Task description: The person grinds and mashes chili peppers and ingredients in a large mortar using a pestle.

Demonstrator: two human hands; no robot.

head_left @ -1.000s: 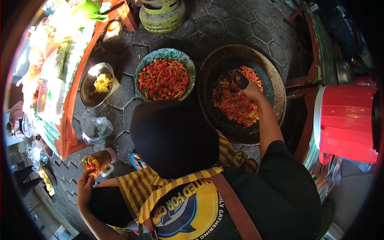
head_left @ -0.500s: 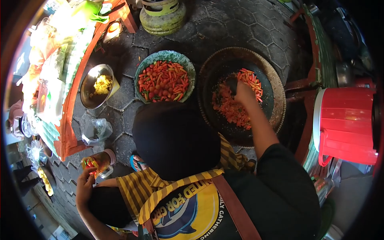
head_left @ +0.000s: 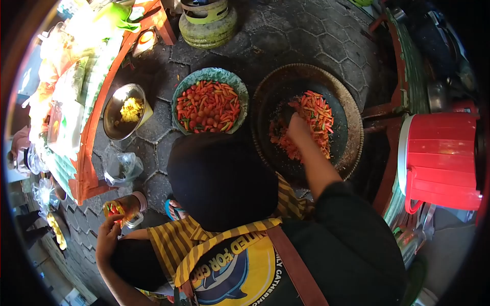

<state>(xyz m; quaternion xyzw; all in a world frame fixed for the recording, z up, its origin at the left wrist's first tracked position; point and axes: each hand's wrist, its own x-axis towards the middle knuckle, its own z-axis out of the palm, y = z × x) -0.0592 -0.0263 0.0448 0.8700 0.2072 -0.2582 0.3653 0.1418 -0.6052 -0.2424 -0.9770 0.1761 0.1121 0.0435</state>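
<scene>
My right hand [head_left: 297,127] is closed in a fist inside a wide dark stone mortar [head_left: 270,153], on a dark stone pestle that the hand mostly hides. Crushed red chilli [head_left: 280,137] lies under and left of the fist. Whole red and orange chillies [head_left: 319,109] are heaped on its right. My left hand [head_left: 108,232] hangs by my knee with its fingers loosely stretched, just in front of a clear handled jar [head_left: 131,205]. Red and green pieces show at the jar's near end. Whether the fingertips touch it is unclear.
A green patterned basin [head_left: 182,80] holds chillies and small tomatoes. Beside it stand a metal bowl [head_left: 113,115] with yellow pieces and a clear plastic bag [head_left: 124,168]. A gas cylinder [head_left: 209,29] is at the back, a red cooler [head_left: 441,158] at right, an orange-edged table [head_left: 87,171] at left.
My right hand has moved left and slightly down within the mortar. More whole chillies now show to its right, spread over the crushed part. My left hand stays in place.
</scene>
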